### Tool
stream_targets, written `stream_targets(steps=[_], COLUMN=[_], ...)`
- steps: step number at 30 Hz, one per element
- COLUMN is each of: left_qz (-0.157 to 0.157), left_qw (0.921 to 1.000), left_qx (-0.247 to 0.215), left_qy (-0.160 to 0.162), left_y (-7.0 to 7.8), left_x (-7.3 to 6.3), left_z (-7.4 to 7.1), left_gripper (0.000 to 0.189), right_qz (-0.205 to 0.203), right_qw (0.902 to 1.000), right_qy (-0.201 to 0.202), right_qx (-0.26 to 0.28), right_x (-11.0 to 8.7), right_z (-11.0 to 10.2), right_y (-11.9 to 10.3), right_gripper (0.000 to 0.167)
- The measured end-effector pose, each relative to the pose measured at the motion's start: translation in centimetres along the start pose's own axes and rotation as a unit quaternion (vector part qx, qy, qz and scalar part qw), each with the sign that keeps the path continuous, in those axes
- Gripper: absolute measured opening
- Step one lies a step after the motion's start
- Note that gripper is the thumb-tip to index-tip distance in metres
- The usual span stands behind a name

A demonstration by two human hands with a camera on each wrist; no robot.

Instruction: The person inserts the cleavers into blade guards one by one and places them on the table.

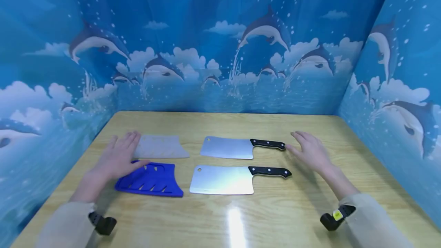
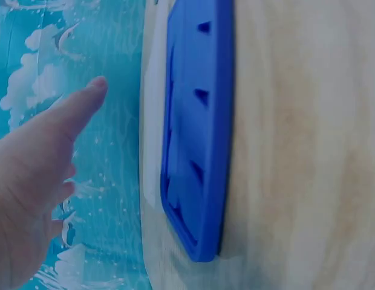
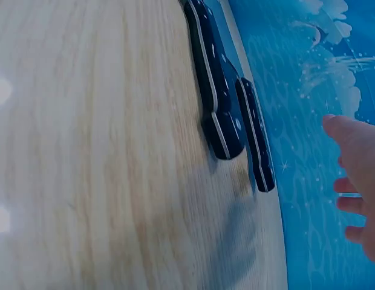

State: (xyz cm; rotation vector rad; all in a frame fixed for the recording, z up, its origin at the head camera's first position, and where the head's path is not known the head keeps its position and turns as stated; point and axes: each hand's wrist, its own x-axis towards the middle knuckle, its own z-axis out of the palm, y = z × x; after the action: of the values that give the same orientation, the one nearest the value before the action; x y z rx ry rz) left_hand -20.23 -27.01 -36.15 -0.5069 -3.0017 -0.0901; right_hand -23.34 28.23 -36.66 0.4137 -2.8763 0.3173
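My left hand [image 1: 118, 159], fingers extended, hovers over the left ends of two blade covers. The translucent white blade cover [image 1: 160, 146] lies behind the blue blade cover [image 1: 151, 179], which has slanted slots. To their right, two cleavers lie flat with blades to the left and black riveted handles to the right: a far cleaver [image 1: 227, 147] and a near cleaver [image 1: 222, 180]. My right hand [image 1: 311, 151] is held above the table just right of the far cleaver's handle [image 3: 255, 136], fingers stretched out. Neither hand holds anything.
The light wooden table [image 1: 293, 217] has a bright reflection near its front. A blue curtain [image 1: 206, 41] printed with dolphins and clouds stands along the table's back and both sides. Each wrist wears a small black camera [image 1: 103, 223].
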Motion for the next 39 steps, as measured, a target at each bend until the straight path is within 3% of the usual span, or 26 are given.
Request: stream_targets(steps=[4,8,13,17,21,28,35,39], left_qz=[0.046,0.086,0.124,0.132,0.137,0.136,0.124,0.121], left_qw=[0.9988,0.9955,0.9906,0.9874,0.9848,0.9861,0.9889,0.9898], left_qx=[-0.006,-0.038,-0.047,-0.043,-0.053,-0.05,-0.053,-0.051], left_qy=[0.017,0.009,-0.035,-0.076,-0.093,-0.081,-0.064,-0.055], left_y=[0.7,1.3,1.7,1.9,2.1,1.9,1.7,1.7], left_x=[-0.1,-0.5,-1.3,-1.5,-1.6,-1.8,-2.5,-2.5], left_z=[0.3,1.0,2.0,2.4,2.5,3.0,3.4,3.5], left_gripper=[0.091,0.093,0.107,0.116,0.116,0.114,0.11,0.106], right_qz=[-0.015,-0.031,-0.062,-0.091,-0.101,-0.083,-0.132,-0.14], right_qw=[0.9982,0.9912,0.9721,0.9555,0.9464,0.9455,0.9508,0.9508], right_qy=[-0.025,-0.07,-0.128,-0.163,-0.186,-0.201,-0.201,-0.205], right_qx=[0.052,0.108,0.187,0.228,0.244,0.242,0.195,0.185], right_x=[-0.1,-0.5,-1.0,-1.2,-1.2,-1.2,-0.9,-0.7], right_z=[0.3,1.0,1.8,2.2,2.6,3.0,3.0,3.1], right_y=[-1.2,-2.2,-3.3,-3.9,-4.4,-4.8,-5.4,-5.8], right_gripper=[0.056,0.052,0.05,0.051,0.051,0.051,0.046,0.045])
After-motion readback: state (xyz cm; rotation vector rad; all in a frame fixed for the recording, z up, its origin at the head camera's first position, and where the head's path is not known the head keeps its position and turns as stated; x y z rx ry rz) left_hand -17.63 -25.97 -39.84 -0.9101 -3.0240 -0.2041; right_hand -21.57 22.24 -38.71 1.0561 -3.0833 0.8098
